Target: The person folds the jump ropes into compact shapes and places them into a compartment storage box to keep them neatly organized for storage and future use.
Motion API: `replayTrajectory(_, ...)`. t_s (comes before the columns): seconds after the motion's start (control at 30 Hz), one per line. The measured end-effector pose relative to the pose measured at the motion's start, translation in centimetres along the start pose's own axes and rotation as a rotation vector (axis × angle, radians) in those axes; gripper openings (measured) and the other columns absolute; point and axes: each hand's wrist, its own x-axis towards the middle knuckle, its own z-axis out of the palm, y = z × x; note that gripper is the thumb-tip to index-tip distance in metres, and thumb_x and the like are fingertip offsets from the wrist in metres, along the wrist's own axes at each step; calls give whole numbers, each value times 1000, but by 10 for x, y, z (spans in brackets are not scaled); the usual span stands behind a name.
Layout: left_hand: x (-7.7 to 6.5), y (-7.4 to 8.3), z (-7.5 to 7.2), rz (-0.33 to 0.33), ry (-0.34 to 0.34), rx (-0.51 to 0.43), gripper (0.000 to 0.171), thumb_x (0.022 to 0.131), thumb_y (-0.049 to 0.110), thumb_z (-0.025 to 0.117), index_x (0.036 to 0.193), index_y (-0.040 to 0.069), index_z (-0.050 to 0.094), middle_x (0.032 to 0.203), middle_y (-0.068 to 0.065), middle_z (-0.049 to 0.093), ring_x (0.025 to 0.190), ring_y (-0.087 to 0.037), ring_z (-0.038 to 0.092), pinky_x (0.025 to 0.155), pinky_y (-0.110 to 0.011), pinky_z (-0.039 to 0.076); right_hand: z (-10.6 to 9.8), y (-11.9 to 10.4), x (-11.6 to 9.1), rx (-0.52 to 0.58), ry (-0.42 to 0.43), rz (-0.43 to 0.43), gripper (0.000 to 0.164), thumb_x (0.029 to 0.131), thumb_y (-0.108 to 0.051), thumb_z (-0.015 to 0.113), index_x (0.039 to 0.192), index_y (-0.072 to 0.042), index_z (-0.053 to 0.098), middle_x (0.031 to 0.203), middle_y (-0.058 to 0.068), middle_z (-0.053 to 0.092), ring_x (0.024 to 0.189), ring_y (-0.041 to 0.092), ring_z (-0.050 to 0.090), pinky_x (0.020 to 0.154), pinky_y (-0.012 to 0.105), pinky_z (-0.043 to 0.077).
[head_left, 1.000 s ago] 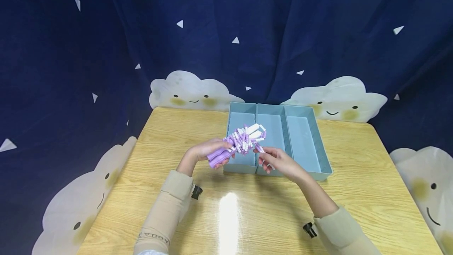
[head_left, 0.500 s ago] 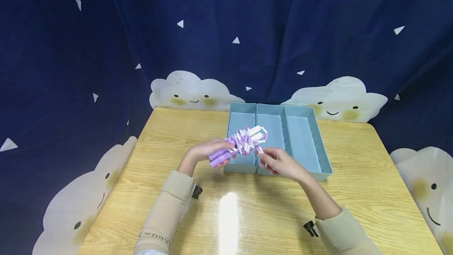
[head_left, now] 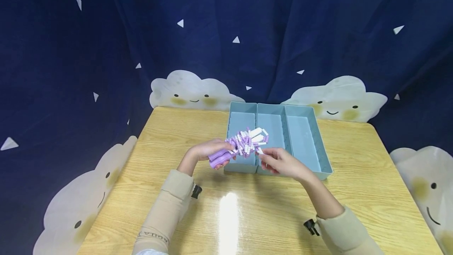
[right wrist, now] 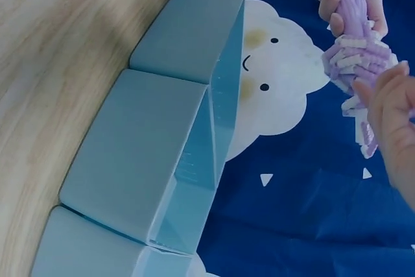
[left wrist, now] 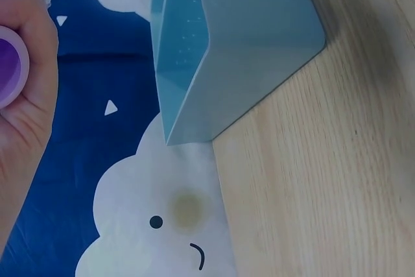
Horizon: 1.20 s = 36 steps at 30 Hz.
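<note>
A bundled jump rope (head_left: 244, 143) with purple and white beads is held up in front of the blue bins in the head view. My left hand (head_left: 212, 150) grips its purple handles (head_left: 220, 157), which lie side by side. Thick white pieces (head_left: 256, 133) stick out at the bundle's far end. My right hand (head_left: 281, 162) pinches a beaded section near that end. The right wrist view shows the beads (right wrist: 356, 60) wrapped round the bundle, between my two hands. In the left wrist view, one hollow handle end (left wrist: 24, 69) shows at the edge.
Three light-blue bins stand side by side behind my hands: the left bin (head_left: 242, 119), the middle bin (head_left: 271, 123) and the right bin (head_left: 304, 137). They rest on a wooden table (head_left: 170, 129). A dark blue curtain (head_left: 212, 50) with clouds hangs behind.
The jump rope bundle has shifted very slightly right and down. My right fingers have drawn closer in on the beaded section; my left hand keeps its grip.
</note>
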Motion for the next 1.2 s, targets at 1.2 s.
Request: replayTrajectory(1.2,1,7,8,-37,-84,52,41,93,32,41,93,-5,58,63,-9,56,44,-14,51,40,-24,46,0,-8,1,-495,591,-424,5,78,-3,68,73,-4,69,66,-2,60,55,4,41,45,17,37)
